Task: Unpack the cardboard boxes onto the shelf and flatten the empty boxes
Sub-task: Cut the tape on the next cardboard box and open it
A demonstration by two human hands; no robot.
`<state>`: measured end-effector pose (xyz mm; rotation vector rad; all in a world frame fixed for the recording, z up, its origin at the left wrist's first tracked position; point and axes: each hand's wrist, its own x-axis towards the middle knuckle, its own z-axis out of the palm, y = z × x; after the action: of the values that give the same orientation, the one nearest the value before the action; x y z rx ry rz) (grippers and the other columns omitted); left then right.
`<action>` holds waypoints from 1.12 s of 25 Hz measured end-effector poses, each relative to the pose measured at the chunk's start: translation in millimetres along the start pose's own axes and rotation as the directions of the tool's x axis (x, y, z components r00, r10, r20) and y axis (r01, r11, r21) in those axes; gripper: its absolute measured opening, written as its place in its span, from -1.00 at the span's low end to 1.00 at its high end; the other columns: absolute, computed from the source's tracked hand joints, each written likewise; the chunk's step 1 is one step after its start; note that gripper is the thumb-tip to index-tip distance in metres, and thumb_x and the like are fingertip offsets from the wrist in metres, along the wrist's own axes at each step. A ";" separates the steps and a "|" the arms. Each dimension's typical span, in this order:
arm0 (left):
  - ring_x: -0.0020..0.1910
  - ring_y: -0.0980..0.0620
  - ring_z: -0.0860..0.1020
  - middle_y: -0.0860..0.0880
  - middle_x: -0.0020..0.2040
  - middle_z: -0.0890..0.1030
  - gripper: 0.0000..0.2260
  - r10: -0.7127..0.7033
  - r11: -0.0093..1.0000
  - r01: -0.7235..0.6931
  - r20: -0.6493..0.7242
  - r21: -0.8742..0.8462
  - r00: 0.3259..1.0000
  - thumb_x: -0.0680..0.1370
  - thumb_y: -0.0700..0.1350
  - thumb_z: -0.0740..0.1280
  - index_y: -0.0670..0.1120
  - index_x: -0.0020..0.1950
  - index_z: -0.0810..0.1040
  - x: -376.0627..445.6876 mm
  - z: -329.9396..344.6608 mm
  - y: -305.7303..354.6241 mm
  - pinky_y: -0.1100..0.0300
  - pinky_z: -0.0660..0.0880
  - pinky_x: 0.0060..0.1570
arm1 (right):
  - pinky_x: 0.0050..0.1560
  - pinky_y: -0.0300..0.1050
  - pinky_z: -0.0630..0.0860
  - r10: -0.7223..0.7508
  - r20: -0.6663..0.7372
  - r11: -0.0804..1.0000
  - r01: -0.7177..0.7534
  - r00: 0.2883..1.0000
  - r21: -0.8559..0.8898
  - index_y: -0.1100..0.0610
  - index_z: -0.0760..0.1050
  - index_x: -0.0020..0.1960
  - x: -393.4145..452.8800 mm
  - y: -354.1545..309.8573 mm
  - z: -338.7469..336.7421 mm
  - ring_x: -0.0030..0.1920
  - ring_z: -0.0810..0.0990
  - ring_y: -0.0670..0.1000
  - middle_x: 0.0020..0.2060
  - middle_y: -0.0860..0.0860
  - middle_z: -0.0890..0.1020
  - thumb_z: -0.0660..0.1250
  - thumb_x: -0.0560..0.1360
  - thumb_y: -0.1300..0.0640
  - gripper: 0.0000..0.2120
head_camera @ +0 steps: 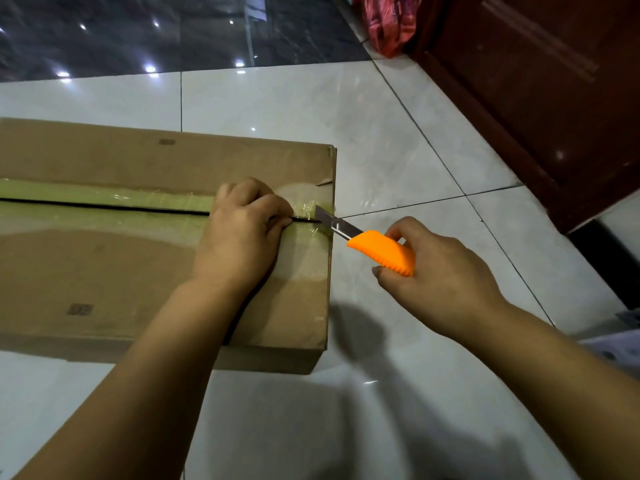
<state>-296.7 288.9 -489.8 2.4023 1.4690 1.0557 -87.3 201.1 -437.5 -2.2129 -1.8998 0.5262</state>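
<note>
A flat brown cardboard box (104,271) lies on the white tiled floor, its top seam covered with clear tape. The seam (104,205) shows as a dark slit running from the left to near the right edge. My left hand (239,233) rests on the box top, its fingers curled at the slit by the right end. My right hand (440,275) grips an orange utility knife (384,252). The knife's blade (334,221) is in the tape at the box's right edge.
A dark red wooden door or cabinet (540,98) stands at the right. A red plastic bag (388,26) sits at the back beside it. Dark glossy tiles (138,32) lie beyond the white floor. A pale object (620,341) shows at the right edge.
</note>
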 end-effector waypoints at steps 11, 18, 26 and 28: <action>-0.13 -0.18 0.55 -0.12 -0.10 0.56 -0.80 -0.064 0.974 0.041 0.097 0.224 0.993 0.51 -0.07 0.31 -0.18 -0.08 0.64 -11.6 -17.2 7.6 0.15 0.41 -0.25 | -0.02 0.07 0.58 -0.026 0.085 0.924 -0.008 0.996 0.382 -0.10 0.32 0.15 22.1 -29.6 25.9 -0.06 0.58 0.04 0.04 -0.08 0.53 0.41 0.40 -0.26 -0.54; -0.05 -0.18 0.52 -0.10 -0.03 0.58 -0.72 -0.123 0.963 0.086 0.133 0.254 0.983 0.54 -0.04 0.19 -0.13 0.05 0.63 -18.3 -14.4 10.9 0.11 0.44 -0.18 | -0.06 -0.10 0.50 -0.020 0.070 0.942 -0.005 0.997 0.336 -0.15 0.24 0.09 22.3 -39.9 28.5 -0.01 0.52 0.02 0.00 -0.13 0.44 0.49 0.35 -0.20 -0.50; 0.03 -0.11 0.41 -0.04 0.03 0.52 -0.76 -0.234 0.956 0.199 0.152 0.214 0.960 0.55 -0.01 0.20 -0.11 0.03 0.58 -1.0 -16.3 15.8 0.11 0.27 0.00 | -0.04 0.13 0.59 0.012 0.107 0.878 -0.062 0.994 0.475 -0.05 0.36 0.04 32.9 -26.0 24.1 -0.13 0.58 0.06 -0.09 -0.05 0.55 0.43 0.43 -0.13 -0.68; 0.03 -0.06 0.36 0.00 0.03 0.49 -0.77 -0.277 0.947 0.242 0.158 0.211 0.948 0.53 0.00 0.17 -0.07 0.01 0.54 1.1 -15.1 17.8 0.13 0.19 -0.01 | -0.02 0.17 0.58 -0.006 0.103 0.874 -0.045 0.995 0.485 -0.02 0.44 -0.01 34.2 -22.4 24.2 -0.14 0.60 0.10 -0.12 0.00 0.57 0.38 0.48 -0.09 -0.79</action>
<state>-292.8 277.0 -470.1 2.2633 1.8250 0.6414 -112.8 236.2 -456.9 -1.9007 -1.5606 1.0133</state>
